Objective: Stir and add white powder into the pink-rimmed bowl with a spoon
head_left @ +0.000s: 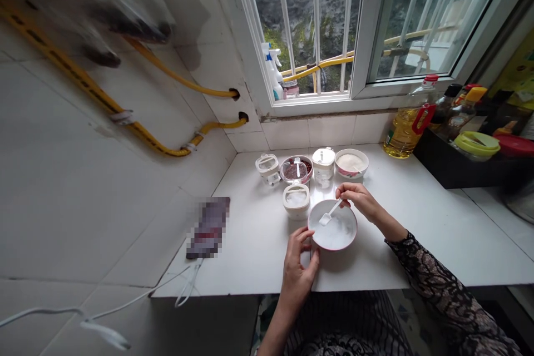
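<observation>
My right hand (356, 199) pinches the handle of a small white plastic spoon (331, 215), its scoop end held over a bowl (354, 236) with a pink rim. White granules (336, 232) lie in the bottom of that bowl. Against the bowl's left rim, my left hand (298, 264) curls its fingers and thumb. Just behind stands a clear seasoning jar (296, 203) with white granules inside and its lid raised. Farther back are another jar (267, 168), a bowl of dark reddish grains (308, 168), a white-lidded jar (324, 164) and a bowl of pale granules (352, 162).
A blurred-out dark object (208, 228) with a white cable (189, 283) lies near the counter's left edge. At the right back stand an oil bottle (404, 130) and a black rack (442, 158) of condiment bottles. Yellow pipes (158, 147) run along the left wall.
</observation>
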Available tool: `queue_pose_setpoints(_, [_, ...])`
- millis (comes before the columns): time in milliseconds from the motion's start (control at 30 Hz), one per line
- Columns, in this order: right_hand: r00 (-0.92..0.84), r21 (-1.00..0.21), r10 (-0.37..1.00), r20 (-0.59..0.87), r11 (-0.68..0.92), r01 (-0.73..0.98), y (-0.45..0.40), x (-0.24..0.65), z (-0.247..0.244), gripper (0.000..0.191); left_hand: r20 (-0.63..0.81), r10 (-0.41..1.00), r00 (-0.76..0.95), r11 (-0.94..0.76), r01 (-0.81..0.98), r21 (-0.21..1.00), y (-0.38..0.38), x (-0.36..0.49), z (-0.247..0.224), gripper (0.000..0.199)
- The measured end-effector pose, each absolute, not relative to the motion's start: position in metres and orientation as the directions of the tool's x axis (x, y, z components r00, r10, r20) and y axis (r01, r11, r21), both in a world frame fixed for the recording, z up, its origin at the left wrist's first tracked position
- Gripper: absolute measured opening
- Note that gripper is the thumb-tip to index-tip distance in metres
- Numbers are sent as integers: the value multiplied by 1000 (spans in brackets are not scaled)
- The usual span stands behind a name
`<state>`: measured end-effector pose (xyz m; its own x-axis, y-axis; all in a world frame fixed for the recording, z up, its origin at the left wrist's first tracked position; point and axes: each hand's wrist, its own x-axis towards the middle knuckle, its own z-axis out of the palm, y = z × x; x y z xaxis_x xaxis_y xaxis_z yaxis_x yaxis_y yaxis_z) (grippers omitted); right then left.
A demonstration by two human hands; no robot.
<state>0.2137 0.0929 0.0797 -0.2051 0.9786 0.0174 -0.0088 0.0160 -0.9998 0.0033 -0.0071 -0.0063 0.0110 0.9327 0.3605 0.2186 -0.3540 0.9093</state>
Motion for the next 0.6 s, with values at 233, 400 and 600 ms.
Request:
queue_pose_setpoints(233, [-186,-997,983,-10,-23,-70,92,212,81,9,351,936,27,-348,223,911,-7,2,-7,26])
queue_pose_setpoints(400, [-153,-993,988,6,-12,-120,94,206,78,10,364,931,26,-360,228,905,-7,2,-8,27])
queue_pose_setpoints(600, [-36,-956,961,275,277,96,90,186,83,19,368,928,48,-369,244,897,-7,2,-10,31])
